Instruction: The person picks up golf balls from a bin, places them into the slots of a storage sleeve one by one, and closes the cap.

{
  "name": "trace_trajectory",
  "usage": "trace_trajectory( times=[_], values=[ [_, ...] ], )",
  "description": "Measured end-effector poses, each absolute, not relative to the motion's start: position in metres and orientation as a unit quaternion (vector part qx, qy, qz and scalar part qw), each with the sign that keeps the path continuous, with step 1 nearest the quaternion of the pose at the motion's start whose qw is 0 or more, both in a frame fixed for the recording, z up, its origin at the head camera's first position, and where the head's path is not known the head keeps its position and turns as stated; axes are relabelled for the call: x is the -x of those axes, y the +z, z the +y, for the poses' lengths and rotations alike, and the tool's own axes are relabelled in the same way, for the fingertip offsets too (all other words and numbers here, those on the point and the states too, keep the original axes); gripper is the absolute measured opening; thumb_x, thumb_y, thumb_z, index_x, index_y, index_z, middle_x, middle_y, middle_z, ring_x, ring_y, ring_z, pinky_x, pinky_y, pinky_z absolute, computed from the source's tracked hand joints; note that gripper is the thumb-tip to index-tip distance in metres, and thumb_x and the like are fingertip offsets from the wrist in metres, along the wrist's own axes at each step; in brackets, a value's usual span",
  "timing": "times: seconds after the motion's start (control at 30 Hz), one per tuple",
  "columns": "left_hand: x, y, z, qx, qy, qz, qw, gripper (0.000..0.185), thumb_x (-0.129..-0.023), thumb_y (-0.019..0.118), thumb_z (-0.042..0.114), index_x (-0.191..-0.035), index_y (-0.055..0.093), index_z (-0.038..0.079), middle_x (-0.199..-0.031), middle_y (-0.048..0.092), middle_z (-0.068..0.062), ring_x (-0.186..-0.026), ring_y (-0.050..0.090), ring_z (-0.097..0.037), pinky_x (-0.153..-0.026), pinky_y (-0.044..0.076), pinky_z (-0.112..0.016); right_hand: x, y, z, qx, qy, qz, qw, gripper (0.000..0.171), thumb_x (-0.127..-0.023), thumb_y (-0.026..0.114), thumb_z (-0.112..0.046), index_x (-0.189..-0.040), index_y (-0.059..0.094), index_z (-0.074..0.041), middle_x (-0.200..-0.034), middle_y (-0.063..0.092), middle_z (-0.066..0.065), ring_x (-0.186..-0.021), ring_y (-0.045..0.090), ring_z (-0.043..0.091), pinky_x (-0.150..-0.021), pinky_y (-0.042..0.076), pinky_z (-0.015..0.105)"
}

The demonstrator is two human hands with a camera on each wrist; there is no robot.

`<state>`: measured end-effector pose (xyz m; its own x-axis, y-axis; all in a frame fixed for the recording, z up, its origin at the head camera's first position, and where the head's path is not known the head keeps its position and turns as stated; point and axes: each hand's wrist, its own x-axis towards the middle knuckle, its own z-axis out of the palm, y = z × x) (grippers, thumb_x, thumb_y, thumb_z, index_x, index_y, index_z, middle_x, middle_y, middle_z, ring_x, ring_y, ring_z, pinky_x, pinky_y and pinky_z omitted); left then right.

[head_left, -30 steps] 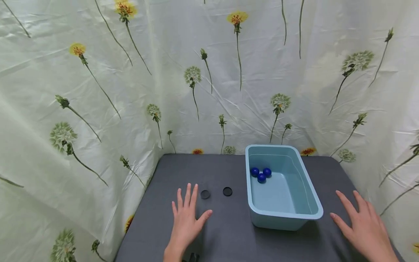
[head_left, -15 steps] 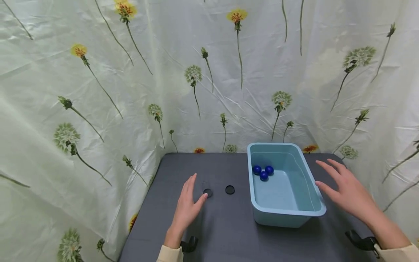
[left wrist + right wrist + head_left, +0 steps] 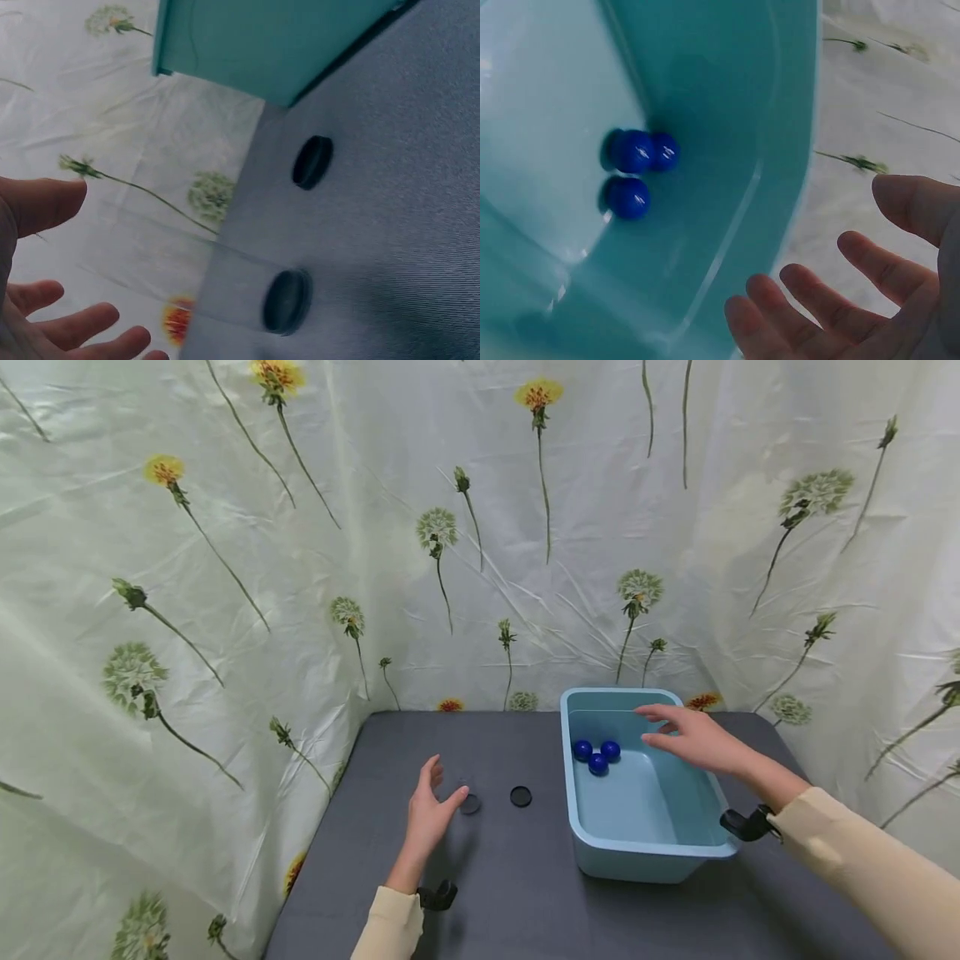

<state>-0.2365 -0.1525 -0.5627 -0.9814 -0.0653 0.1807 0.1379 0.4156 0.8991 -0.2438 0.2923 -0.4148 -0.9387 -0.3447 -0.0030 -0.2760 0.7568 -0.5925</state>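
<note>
A clear cylinder with a dark round base stands upright on the grey table. My left hand is beside it, fingers and thumb apart with nothing between them. A round black cap lies on the table to the right of the cylinder. Inside the light blue bin, blue balls sit together at the left side of the floor. Over the bin's right part is my right hand, its fingers loosely bent and holding nothing, pointing left above the balls' level.
The grey table ends at a flower-printed curtain at the back and sides. The bin's raised rim stands between the right hand and the cap. Black wrist straps show on both arms.
My right hand has moved from the table's right side up and left over the bin. The left hand has turned sideways and come close to the clear cylinder, its fingers now more bent.
</note>
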Motion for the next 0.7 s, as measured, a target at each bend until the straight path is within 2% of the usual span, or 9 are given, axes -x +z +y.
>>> trace_trajectory(
  times=[0.2,0.4,0.53,0.7],
  values=[
    [0.253,-0.587,-0.148,0.026,-0.56,-0.827,0.054,0.078,-0.089,0.08,0.029,-0.153,0.039,0.01,-0.146,0.05,-0.018,-0.136,0.045,-0.039,-0.104,0.04,-0.059,0.284,-0.436,0.268,0.162,-0.301,0.931,0.129,0.051,-0.101,0.061,-0.027,-0.144,0.051,-0.001,-0.132,0.057,0.029,-0.119,0.057,0.044,-0.089,0.051,0.057],
    [0.261,-0.602,-0.142,0.052,-0.575,-0.816,0.046,0.057,-0.091,0.078,0.021,-0.141,0.054,0.006,-0.138,0.057,-0.018,-0.13,0.052,-0.036,-0.104,0.041,-0.056,0.313,-0.466,0.256,0.163,-0.281,0.929,0.178,0.049,-0.1,0.063,-0.02,-0.142,0.052,0.002,-0.125,0.063,0.025,-0.107,0.065,0.033,-0.083,0.054,0.048],
    [0.263,-0.601,-0.137,0.074,-0.569,-0.817,0.057,0.046,-0.09,0.078,0.021,-0.132,0.061,0.012,-0.131,0.062,-0.018,-0.123,0.058,-0.033,-0.101,0.044,-0.054,0.325,-0.481,0.251,0.159,-0.249,0.936,0.189,0.049,-0.097,0.066,-0.017,-0.14,0.054,0.004,-0.131,0.06,0.026,-0.113,0.062,0.036,-0.091,0.05,0.051],
    [0.259,-0.593,-0.136,0.091,-0.563,-0.819,0.063,0.045,-0.09,0.079,0.028,-0.131,0.062,0.021,-0.127,0.064,-0.015,-0.119,0.061,-0.03,-0.099,0.046,-0.054,0.333,-0.497,0.247,0.16,-0.217,0.942,0.199,0.048,-0.095,0.069,-0.016,-0.137,0.057,0.003,-0.137,0.056,0.027,-0.126,0.051,0.045,-0.1,0.044,0.055]
  ],
)
